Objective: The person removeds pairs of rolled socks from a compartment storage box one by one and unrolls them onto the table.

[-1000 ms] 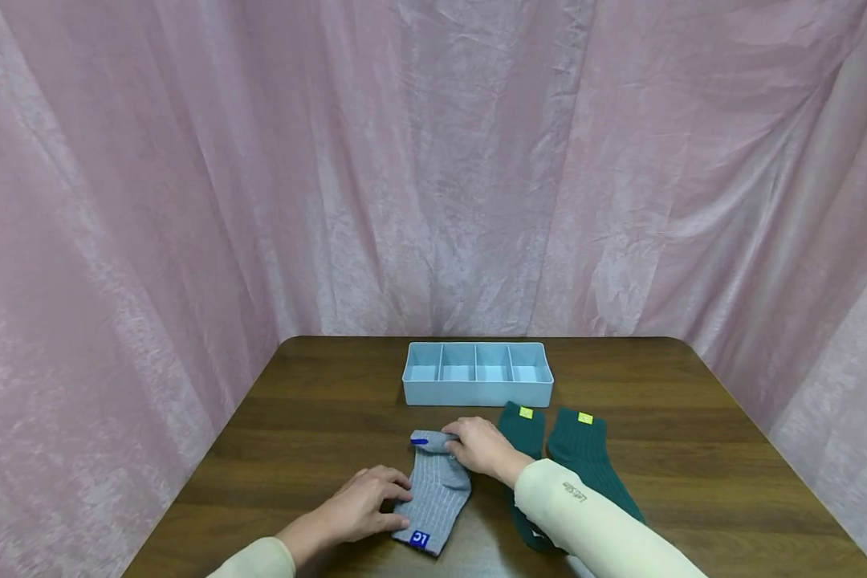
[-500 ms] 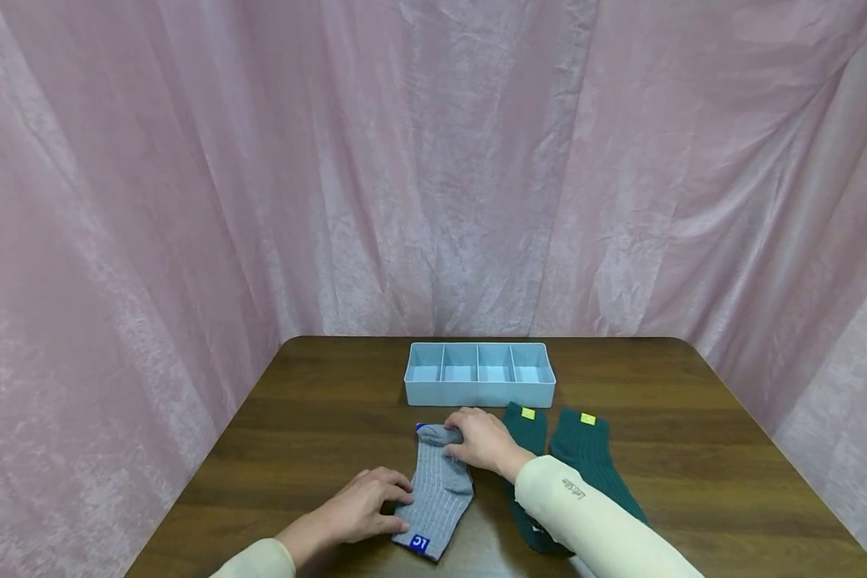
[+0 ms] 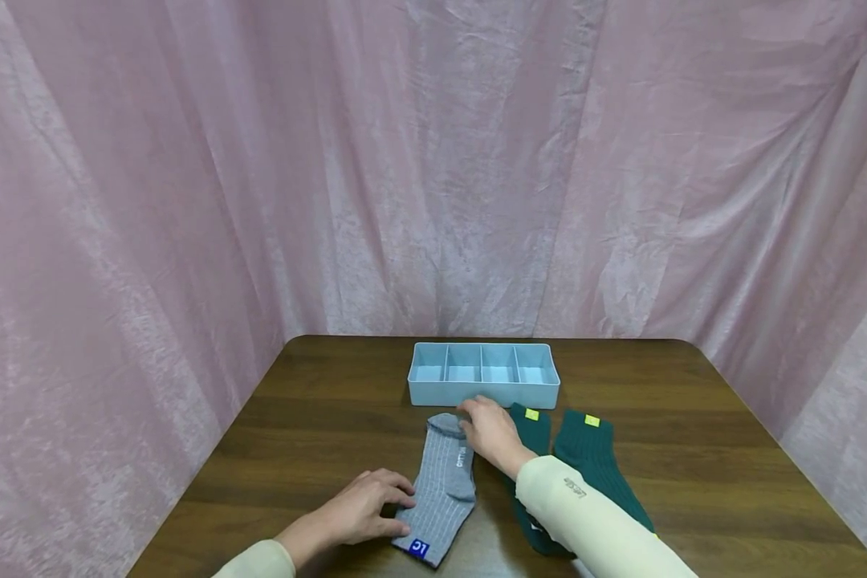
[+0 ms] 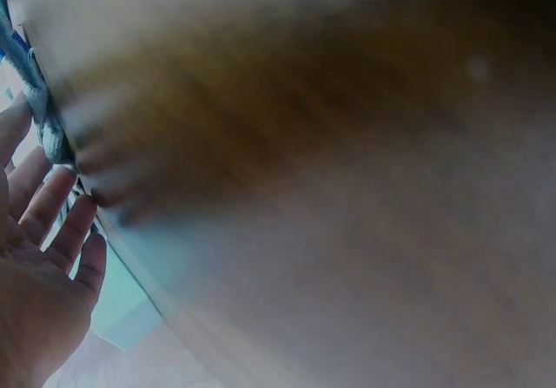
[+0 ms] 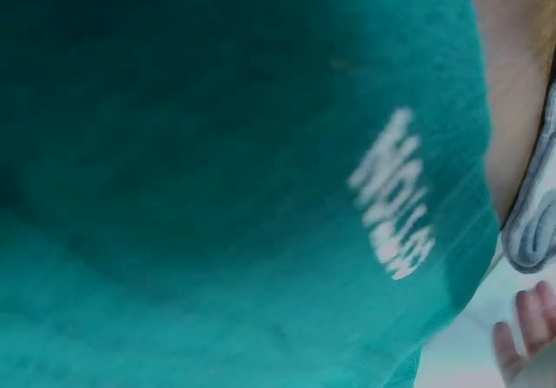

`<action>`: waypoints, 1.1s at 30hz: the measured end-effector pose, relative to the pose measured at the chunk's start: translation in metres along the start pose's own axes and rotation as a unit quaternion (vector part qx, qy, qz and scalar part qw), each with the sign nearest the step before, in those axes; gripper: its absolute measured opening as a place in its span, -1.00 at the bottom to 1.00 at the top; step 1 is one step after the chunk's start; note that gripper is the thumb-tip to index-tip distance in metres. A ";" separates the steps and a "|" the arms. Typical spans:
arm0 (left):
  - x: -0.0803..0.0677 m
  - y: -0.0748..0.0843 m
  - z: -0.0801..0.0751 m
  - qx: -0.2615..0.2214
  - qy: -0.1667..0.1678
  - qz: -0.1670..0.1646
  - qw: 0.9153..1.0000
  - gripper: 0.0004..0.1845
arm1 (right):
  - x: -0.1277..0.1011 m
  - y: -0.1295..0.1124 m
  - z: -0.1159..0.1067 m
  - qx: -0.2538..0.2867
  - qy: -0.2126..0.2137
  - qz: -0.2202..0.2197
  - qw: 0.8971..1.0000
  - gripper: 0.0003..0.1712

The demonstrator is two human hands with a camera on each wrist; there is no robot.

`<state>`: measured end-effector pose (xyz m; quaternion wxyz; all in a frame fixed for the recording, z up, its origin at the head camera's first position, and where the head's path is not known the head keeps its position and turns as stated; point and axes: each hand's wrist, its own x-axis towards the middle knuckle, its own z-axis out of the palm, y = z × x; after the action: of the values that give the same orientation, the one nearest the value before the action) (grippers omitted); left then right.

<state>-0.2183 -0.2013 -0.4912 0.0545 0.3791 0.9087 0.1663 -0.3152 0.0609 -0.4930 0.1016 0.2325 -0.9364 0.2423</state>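
A grey ribbed sock [image 3: 441, 482] lies flat on the table, a blue LC label at its near end and white lettering near its far end. My left hand [image 3: 367, 506] touches the sock's left side near the label, its fingers extended. In the left wrist view the left hand [image 4: 52, 249] has its fingers spread beside the sock's edge. My right hand [image 3: 493, 433] is at the sock's far right corner, fingertips right at its edge. The right wrist view shows loose fingers of the right hand [image 5: 532, 336] below the grey sock [image 5: 534, 223].
Two green socks [image 3: 592, 457] with yellow labels lie on the right, partly under the right sleeve [image 3: 585, 510]. A light blue box [image 3: 484, 393] with several compartments stands behind the socks on the wooden table [image 3: 318, 425]. Pink curtains hang behind.
My right hand has moved slightly away from me and right. The sock's folded far end has been laid out, and its white lettering now shows. My left hand has stayed nearly still.
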 end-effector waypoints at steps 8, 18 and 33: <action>-0.001 0.000 0.000 -0.001 0.000 0.006 1.000 -0.63 | 0.000 0.002 0.007 -0.083 -0.010 -0.064 0.994 -0.62; 0.000 0.000 0.003 -0.007 -0.005 0.010 1.000 -0.63 | 0.004 0.006 0.003 -0.055 0.064 -0.031 0.996 -0.91; 0.003 0.009 0.004 0.026 0.032 -0.014 0.999 -0.67 | 0.010 0.007 -0.003 -0.053 -0.211 -0.081 0.973 -0.41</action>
<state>-0.2134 -0.1919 -0.4915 0.0181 0.3618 0.9192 0.1543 -0.3268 0.0636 -0.4904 -0.0665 0.3479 -0.9263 0.1288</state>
